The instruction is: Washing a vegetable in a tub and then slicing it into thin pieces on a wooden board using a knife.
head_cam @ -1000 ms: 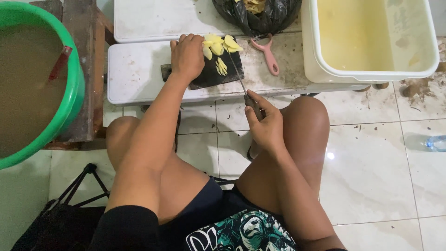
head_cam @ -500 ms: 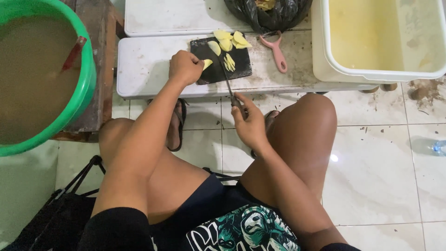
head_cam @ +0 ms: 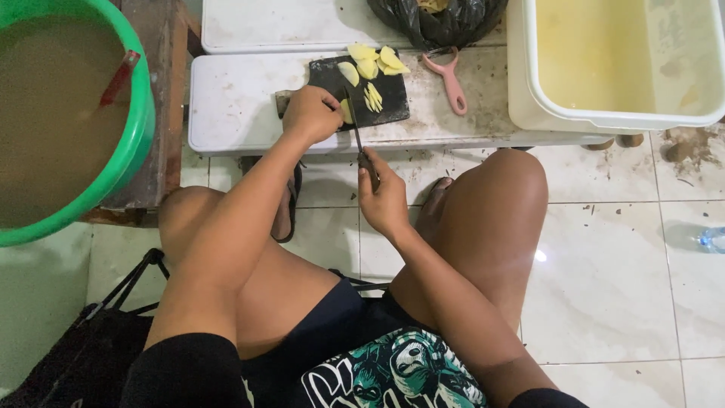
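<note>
Head view: the left hand [head_cam: 311, 113] pins a pale yellow piece [head_cam: 347, 111] at the dark cutting board's [head_cam: 331, 75] front edge; the right hand [head_cam: 383, 200], fist closed around the knife [head_cam: 356, 134], sets the blade just right of that piece; cut slices [head_cam: 373, 97] lie beside it.

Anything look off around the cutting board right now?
Mostly tidy. The black cutting board sits slightly askew on the low white bench, whose top is smeared with brown grime near the pink peeler. Brown debris also litters the floor tiles.
</note>
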